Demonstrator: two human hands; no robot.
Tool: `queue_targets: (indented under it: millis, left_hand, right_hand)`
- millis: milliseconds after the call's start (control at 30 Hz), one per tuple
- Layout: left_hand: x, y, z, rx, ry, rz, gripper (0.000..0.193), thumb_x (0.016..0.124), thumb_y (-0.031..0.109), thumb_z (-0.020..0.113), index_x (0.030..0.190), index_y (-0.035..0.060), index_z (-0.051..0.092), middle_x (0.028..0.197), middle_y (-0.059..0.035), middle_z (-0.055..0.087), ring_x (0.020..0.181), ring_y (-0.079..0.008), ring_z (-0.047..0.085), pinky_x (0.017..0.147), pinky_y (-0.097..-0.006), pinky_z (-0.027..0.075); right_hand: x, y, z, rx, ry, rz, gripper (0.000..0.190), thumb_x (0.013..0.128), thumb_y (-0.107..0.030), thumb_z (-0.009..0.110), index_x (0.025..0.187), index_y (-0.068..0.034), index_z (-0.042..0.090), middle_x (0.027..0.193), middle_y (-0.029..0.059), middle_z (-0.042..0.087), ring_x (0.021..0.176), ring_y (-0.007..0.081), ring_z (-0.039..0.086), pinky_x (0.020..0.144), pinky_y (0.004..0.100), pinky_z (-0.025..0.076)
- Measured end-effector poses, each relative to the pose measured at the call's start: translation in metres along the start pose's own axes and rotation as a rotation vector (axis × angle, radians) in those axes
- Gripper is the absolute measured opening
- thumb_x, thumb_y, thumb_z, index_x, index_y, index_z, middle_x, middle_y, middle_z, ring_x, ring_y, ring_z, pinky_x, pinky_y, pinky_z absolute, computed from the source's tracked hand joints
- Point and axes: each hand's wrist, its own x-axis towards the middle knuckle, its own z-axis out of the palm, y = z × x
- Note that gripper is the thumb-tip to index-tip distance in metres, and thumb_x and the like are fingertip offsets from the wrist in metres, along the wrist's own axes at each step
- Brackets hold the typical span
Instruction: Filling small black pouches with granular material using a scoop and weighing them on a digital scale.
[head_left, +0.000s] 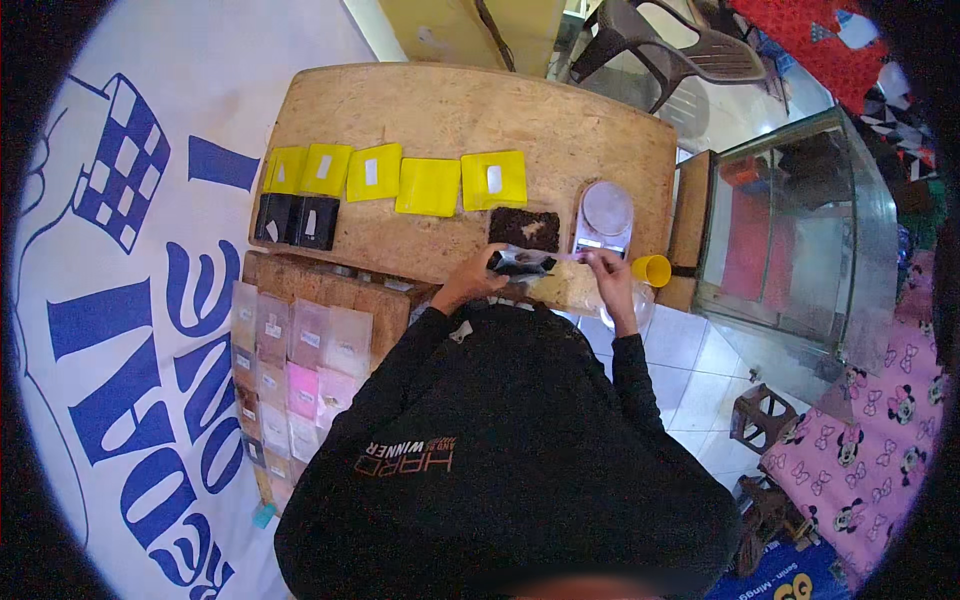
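Observation:
My left hand (474, 280) grips a small black packet (517, 262) with a shiny silvery surface, near the table's front edge. A thin pale-pink strip (564, 257) is pinched in my right hand (611, 279) and reaches towards the packet; whether it is a spoon handle I cannot tell. Just beyond the packet lies a rectangular mass of dark brown crumbly material (517, 225) with a paler patch on it. Beyond my right hand stands a digital scale (607, 211) with a round platform. A yellow cup (651, 271) is right of that hand, beside a clear container (640, 306).
Several yellow square packets (430, 186) lie in a row on the wooden table (450, 105). Two black packets (316, 223) with white labels sit at its left. Labelled clear bags (309, 330) hang below. A glass display case (780, 232) stands right; a plastic chair (675, 52) is behind.

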Motion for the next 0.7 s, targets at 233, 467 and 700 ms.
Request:
queue_targets:
  millis: [233,467,700]
  left_hand:
    - [0.0,0.009,0.004,-0.053,0.081,0.043,0.038,0.084,0.028,0.063,0.114,0.0069,0.053,0.106,-0.017,0.062,0.101,-0.0337,0.059,0.086,-0.041,0.046]
    - [-0.008,-0.009,0.003,0.092,0.15,0.194,0.03,0.081,0.022,0.063,0.106,0.0081,0.055,0.099,-0.0163,0.062,0.095,-0.035,0.06,0.081,-0.0426,0.047]
    - [-0.016,0.001,-0.016,0.163,0.204,0.076,0.029,0.08,0.018,0.062,0.106,0.0087,0.058,0.094,-0.0164,0.064,0.091,-0.0356,0.061,0.079,-0.0432,0.048]
  right_hand:
    - [-0.004,-0.021,0.011,-0.286,-0.075,-0.101,0.019,0.09,-0.017,0.063,0.097,-0.001,0.07,0.092,0.0073,0.071,0.086,0.0132,0.064,0.081,0.0272,0.048]
    - [0.006,0.007,0.012,0.09,0.178,-0.091,0.024,0.094,-0.019,0.06,0.103,0.002,0.066,0.091,0.0026,0.067,0.086,0.0102,0.06,0.082,0.0246,0.046]
    - [0.03,0.069,0.012,0.02,0.352,0.052,0.029,0.094,-0.024,0.059,0.101,0.002,0.068,0.091,0.0018,0.067,0.084,0.01,0.059,0.077,0.0248,0.046]
